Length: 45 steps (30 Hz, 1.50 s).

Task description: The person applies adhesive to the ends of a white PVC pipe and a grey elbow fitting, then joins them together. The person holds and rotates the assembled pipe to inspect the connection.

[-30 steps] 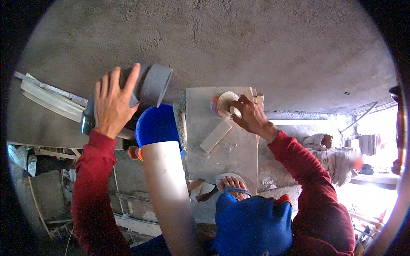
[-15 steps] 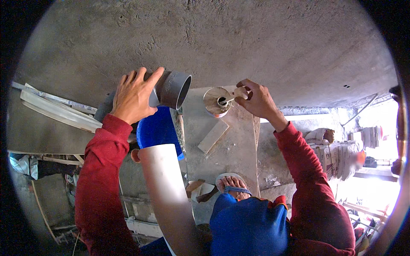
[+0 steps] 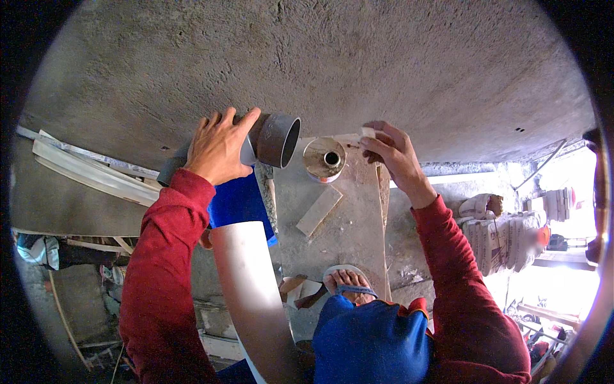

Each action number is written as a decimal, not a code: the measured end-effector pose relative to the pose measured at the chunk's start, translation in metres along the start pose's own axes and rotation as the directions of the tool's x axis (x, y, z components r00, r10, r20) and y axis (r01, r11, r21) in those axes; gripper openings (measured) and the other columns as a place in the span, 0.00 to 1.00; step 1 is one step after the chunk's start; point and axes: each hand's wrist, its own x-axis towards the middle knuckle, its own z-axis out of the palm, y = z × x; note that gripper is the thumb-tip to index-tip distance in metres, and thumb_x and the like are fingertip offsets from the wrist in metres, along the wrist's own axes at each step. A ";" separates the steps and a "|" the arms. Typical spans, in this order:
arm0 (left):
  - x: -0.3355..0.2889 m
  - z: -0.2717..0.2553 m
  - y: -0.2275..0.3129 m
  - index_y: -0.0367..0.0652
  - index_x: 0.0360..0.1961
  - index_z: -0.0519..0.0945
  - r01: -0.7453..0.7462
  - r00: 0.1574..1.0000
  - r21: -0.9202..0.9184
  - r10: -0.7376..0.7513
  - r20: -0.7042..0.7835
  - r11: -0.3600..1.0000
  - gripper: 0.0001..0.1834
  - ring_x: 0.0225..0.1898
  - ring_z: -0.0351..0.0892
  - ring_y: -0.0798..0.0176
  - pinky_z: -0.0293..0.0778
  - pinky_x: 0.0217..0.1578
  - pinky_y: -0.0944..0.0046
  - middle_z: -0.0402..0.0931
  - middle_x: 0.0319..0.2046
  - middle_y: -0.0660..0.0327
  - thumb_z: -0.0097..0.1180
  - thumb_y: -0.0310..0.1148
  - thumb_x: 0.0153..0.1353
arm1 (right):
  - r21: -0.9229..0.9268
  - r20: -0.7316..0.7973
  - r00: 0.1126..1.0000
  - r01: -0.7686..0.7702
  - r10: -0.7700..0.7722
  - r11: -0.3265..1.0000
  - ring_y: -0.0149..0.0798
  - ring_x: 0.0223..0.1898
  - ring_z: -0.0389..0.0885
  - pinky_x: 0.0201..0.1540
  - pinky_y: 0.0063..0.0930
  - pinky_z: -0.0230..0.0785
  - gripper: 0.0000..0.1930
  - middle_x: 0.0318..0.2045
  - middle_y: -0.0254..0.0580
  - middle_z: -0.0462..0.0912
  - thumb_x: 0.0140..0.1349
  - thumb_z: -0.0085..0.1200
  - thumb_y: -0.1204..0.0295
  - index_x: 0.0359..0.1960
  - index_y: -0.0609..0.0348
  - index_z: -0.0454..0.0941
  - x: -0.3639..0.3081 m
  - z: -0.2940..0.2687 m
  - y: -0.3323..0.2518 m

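Observation:
My left hand (image 3: 220,150) is wrapped round a grey plastic pipe fitting (image 3: 274,144), whose open round end faces right. The fitting's other end sticks out to the left, behind my fingers and wrist. My right hand (image 3: 393,153) pinches a small whitish strip (image 3: 368,132), smudged and partly hidden by my fingers, so its exact kind is unclear. Between my hands stands a tin can (image 3: 313,150) with a stained top and a dark round opening. The strip is clear of the can, a little to its right. A white pipe (image 3: 246,269) rises beside my left forearm.
A blue bucket (image 3: 240,205) stands below the fitting. The can rests on a dusty board (image 3: 355,224) with a flat offcut (image 3: 320,210). A rough cement wall (image 3: 320,64) rises ahead. Stacked sacks (image 3: 499,240) lie at right, pale trim strips (image 3: 96,169) at left.
My right hand has drawn the strip out of the can's opening and moved to the right. My left hand and the fitting have shifted slightly right and down.

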 end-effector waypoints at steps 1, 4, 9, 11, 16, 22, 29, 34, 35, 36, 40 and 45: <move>0.001 0.000 0.000 0.56 0.72 0.65 0.004 1.000 -0.007 -0.004 0.010 1.000 0.58 0.56 0.76 0.41 0.71 0.57 0.41 0.73 0.54 0.49 0.80 0.38 0.35 | -0.037 0.019 0.998 0.060 -0.060 0.997 0.29 0.34 0.82 0.37 0.24 0.77 0.18 0.38 0.38 0.84 0.66 0.64 0.72 0.55 0.64 0.78 0.003 0.009 -0.006; 0.002 0.000 -0.002 0.53 0.71 0.65 0.023 1.000 -0.095 -0.021 0.021 0.995 0.59 0.58 0.76 0.39 0.71 0.59 0.42 0.75 0.54 0.46 0.80 0.39 0.33 | -0.319 0.028 0.974 0.221 -0.224 0.921 0.29 0.36 0.82 0.37 0.24 0.78 0.18 0.38 0.38 0.83 0.64 0.65 0.73 0.55 0.62 0.78 0.010 0.040 -0.016; 0.005 0.000 -0.015 0.44 0.70 0.67 0.019 0.991 -0.317 0.024 0.133 0.948 0.59 0.62 0.74 0.38 0.70 0.64 0.47 0.77 0.56 0.40 0.80 0.42 0.31 | -0.669 0.208 0.739 0.585 -0.640 0.459 0.36 0.40 0.86 0.40 0.29 0.83 0.23 0.43 0.40 0.83 0.55 0.72 0.76 0.53 0.57 0.81 0.020 0.067 -0.030; 0.004 0.000 -0.020 0.41 0.70 0.66 -0.006 0.989 -0.349 0.057 0.136 0.937 0.60 0.63 0.73 0.37 0.69 0.65 0.48 0.76 0.57 0.38 0.80 0.43 0.31 | -0.628 0.247 0.633 0.681 -0.734 0.377 0.44 0.41 0.86 0.43 0.36 0.83 0.23 0.46 0.43 0.81 0.54 0.72 0.75 0.53 0.55 0.80 0.020 0.071 -0.033; -0.003 -0.005 -0.024 0.40 0.71 0.65 0.001 0.989 -0.288 0.042 0.144 0.958 0.61 0.65 0.71 0.34 0.68 0.66 0.47 0.75 0.59 0.37 0.80 0.42 0.32 | -0.623 0.323 0.637 0.700 -0.700 0.349 0.51 0.42 0.85 0.45 0.41 0.82 0.20 0.46 0.47 0.80 0.56 0.68 0.77 0.51 0.55 0.79 0.010 0.074 -0.029; -0.005 -0.014 -0.019 0.45 0.71 0.65 0.032 0.998 -0.103 -0.026 0.063 0.994 0.60 0.61 0.74 0.35 0.69 0.63 0.44 0.74 0.59 0.40 0.81 0.39 0.32 | -0.595 0.342 0.744 0.645 -0.574 0.480 0.42 0.41 0.89 0.41 0.33 0.85 0.21 0.46 0.44 0.83 0.54 0.71 0.77 0.52 0.58 0.82 0.003 0.070 -0.018; -0.011 -0.019 -0.016 0.51 0.71 0.66 0.025 0.999 0.014 -0.024 -0.027 1.000 0.57 0.55 0.76 0.40 0.71 0.56 0.42 0.74 0.52 0.48 0.80 0.36 0.33 | -0.691 0.233 0.868 0.466 -0.439 0.553 0.51 0.43 0.86 0.45 0.37 0.80 0.22 0.43 0.49 0.85 0.53 0.68 0.76 0.52 0.56 0.82 -0.002 0.024 -0.032; -0.017 -0.022 -0.014 0.52 0.71 0.65 0.029 0.999 0.088 -0.026 -0.032 0.996 0.57 0.55 0.76 0.41 0.70 0.57 0.43 0.73 0.53 0.48 0.80 0.34 0.35 | -0.753 0.402 0.862 0.503 -0.308 0.425 0.56 0.48 0.84 0.51 0.46 0.78 0.21 0.46 0.51 0.83 0.58 0.64 0.70 0.55 0.54 0.82 0.006 0.015 -0.007; -0.018 -0.022 -0.014 0.52 0.71 0.65 0.028 0.999 0.083 -0.026 -0.023 0.996 0.57 0.55 0.76 0.41 0.70 0.57 0.43 0.73 0.53 0.48 0.80 0.34 0.34 | -0.782 0.408 0.878 0.477 -0.250 0.400 0.56 0.49 0.83 0.52 0.47 0.78 0.21 0.46 0.51 0.83 0.59 0.63 0.69 0.55 0.53 0.81 0.009 0.018 0.001; -0.019 -0.022 -0.014 0.52 0.71 0.65 0.033 0.999 0.090 -0.032 -0.009 0.995 0.57 0.56 0.76 0.42 0.70 0.57 0.43 0.73 0.53 0.48 0.80 0.34 0.34 | -0.817 0.438 0.875 0.483 -0.206 0.313 0.52 0.46 0.86 0.50 0.43 0.80 0.22 0.53 0.51 0.81 0.59 0.64 0.73 0.56 0.59 0.81 0.015 0.023 0.008; -0.021 -0.019 -0.015 0.52 0.72 0.65 0.042 0.999 0.067 -0.042 0.001 0.997 0.60 0.55 0.74 0.38 0.70 0.58 0.43 0.73 0.51 0.48 0.80 0.35 0.32 | -0.805 0.528 0.847 0.520 -0.053 0.284 0.53 0.49 0.84 0.53 0.42 0.79 0.21 0.51 0.51 0.81 0.56 0.63 0.75 0.54 0.58 0.82 0.035 0.040 0.032; -0.030 -0.017 -0.024 0.52 0.72 0.65 0.049 0.999 0.036 -0.049 0.011 0.998 0.59 0.56 0.75 0.40 0.71 0.57 0.43 0.73 0.53 0.48 0.81 0.35 0.33 | -0.786 0.492 0.846 0.534 -0.208 0.311 0.55 0.45 0.84 0.48 0.44 0.79 0.19 0.47 0.51 0.80 0.55 0.64 0.74 0.50 0.58 0.81 0.014 0.025 0.054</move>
